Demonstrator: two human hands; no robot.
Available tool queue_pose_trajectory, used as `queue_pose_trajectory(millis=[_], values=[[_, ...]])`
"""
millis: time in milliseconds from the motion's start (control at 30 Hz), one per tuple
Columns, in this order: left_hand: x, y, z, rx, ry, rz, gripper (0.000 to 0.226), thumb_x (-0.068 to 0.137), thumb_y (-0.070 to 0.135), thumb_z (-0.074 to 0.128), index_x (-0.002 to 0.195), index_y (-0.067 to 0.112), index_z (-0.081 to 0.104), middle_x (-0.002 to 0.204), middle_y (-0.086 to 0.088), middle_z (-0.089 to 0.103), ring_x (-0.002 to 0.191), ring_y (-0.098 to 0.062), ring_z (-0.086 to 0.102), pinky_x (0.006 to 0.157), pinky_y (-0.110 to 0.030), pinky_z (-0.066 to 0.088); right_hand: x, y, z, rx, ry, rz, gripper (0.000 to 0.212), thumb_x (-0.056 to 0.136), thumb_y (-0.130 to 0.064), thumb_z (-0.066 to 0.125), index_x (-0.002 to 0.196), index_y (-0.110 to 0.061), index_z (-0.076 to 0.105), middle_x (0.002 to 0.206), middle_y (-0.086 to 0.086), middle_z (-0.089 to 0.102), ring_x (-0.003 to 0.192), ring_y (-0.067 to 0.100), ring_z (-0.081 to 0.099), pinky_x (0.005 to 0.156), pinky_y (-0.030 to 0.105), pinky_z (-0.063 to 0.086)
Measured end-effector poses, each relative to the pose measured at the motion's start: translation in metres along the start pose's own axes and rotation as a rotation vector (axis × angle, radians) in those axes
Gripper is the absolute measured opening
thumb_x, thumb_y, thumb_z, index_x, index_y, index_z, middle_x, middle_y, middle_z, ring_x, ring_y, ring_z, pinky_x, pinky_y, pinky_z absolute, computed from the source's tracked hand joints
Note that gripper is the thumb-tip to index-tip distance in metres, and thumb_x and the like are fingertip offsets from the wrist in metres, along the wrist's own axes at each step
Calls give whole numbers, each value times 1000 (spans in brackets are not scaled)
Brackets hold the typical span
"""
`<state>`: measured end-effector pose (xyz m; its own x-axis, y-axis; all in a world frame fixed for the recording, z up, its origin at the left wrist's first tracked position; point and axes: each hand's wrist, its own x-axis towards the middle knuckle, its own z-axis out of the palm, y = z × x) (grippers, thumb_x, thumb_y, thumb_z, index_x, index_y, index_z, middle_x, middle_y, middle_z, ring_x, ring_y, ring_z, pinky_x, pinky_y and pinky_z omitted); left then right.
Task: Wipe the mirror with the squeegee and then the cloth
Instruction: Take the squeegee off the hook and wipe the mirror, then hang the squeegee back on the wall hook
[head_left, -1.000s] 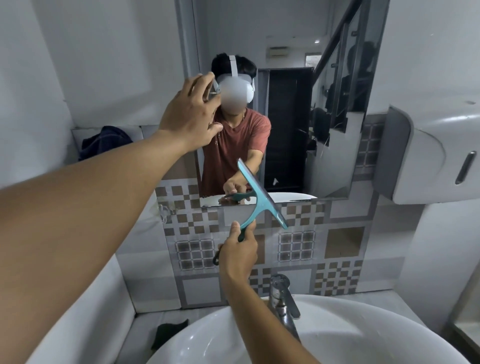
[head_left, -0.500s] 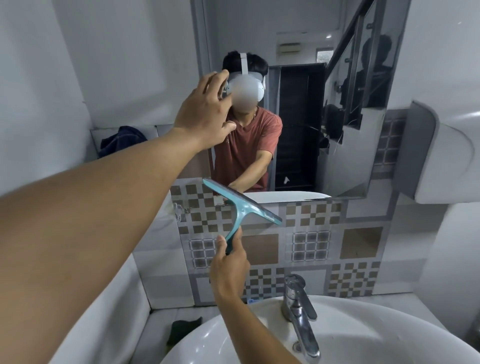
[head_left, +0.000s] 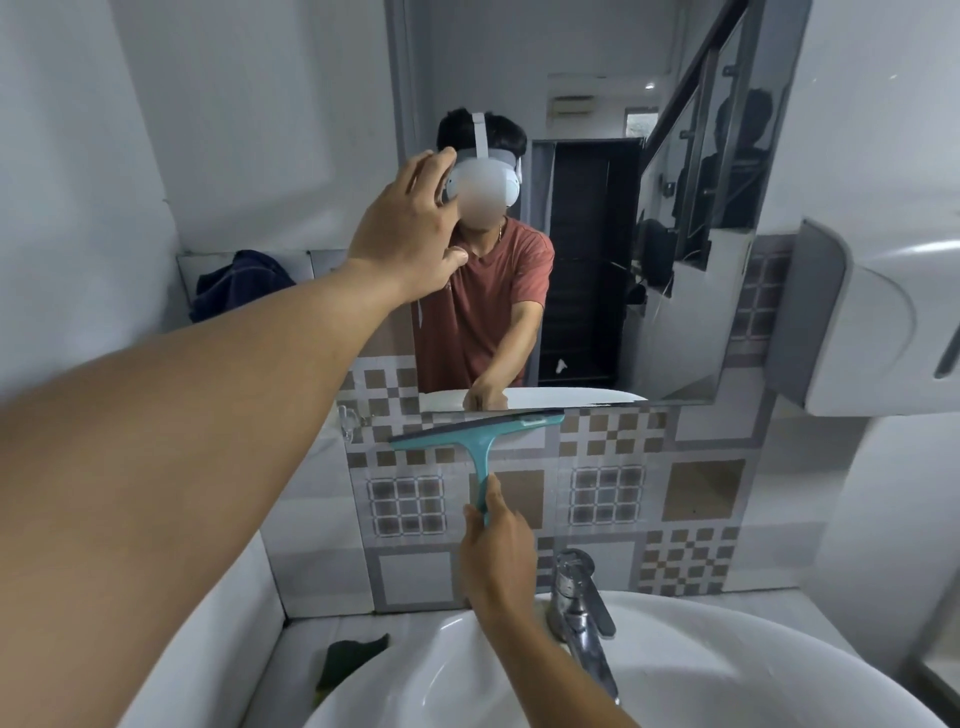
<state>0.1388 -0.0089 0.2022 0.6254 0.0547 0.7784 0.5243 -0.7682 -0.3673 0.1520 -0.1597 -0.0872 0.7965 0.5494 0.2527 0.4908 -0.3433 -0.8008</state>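
The mirror (head_left: 597, 234) hangs on the wall above the sink. My left hand (head_left: 410, 234) rests flat on its left part, fingers spread, holding nothing. My right hand (head_left: 496, 551) grips the handle of a teal squeegee (head_left: 475, 431). Its blade lies almost level along the mirror's bottom edge, over the patterned tiles. A dark green cloth (head_left: 348, 660) lies on the ledge left of the sink.
The white sink (head_left: 727, 675) with a chrome tap (head_left: 582, 608) is directly below. A white dispenser (head_left: 878, 322) juts from the wall at the right. Dark blue fabric (head_left: 239, 286) sits on a ledge at the left.
The squeegee has swung from steeply tilted to almost level, and its blade now sits along the mirror's bottom edge. My left hand has stayed on the mirror.
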Motion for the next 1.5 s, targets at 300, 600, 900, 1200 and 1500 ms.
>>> queue_pose_trajectory(millis=[300, 600, 900, 1200, 1500], values=[[-7, 10, -5, -34, -40, -7, 67, 85, 35, 74, 143, 11, 50, 157, -19, 29, 145, -39, 28, 115, -53, 37, -13, 7, -47, -35, -81, 3, 18, 104, -25, 52, 121, -20, 53, 101, -2, 61, 81, 10, 63, 72, 30, 61], [-75, 85, -36, -468, -237, -80, 48, 89, 22, 70, 136, 17, 60, 136, -8, 59, 126, -28, 53, 96, -46, 54, -3, -30, -174, -237, -264, -91, 21, 95, -13, 61, 116, -17, 55, 97, 0, 62, 84, 18, 67, 76, 38, 63], [-122, 149, -81, -808, -454, -150, 19, 95, 20, 66, 111, 21, 77, 100, 1, 78, 81, -7, 65, 72, -24, 48, 21, -73, -269, -202, -458, -204, 32, 75, -7, 87, 100, -12, 68, 83, 14, 77, 57, 15, 65, 57, 31, 53], [-136, 159, -118, -794, -584, -271, 24, 96, 18, 64, 119, 23, 71, 119, 4, 72, 107, -12, 66, 95, -36, 55, 17, -93, -298, -135, -617, -237, 35, 73, -7, 89, 102, -7, 71, 78, 8, 78, 61, 14, 73, 58, 23, 57], [-165, 135, -140, -868, -603, -494, 18, 94, 14, 66, 110, 20, 70, 107, 5, 72, 100, -12, 67, 92, -36, 57, 17, -106, -289, 183, -550, -265, 16, 87, -4, 76, 103, -3, 74, 92, 19, 76, 70, 20, 74, 63, 25, 61]])
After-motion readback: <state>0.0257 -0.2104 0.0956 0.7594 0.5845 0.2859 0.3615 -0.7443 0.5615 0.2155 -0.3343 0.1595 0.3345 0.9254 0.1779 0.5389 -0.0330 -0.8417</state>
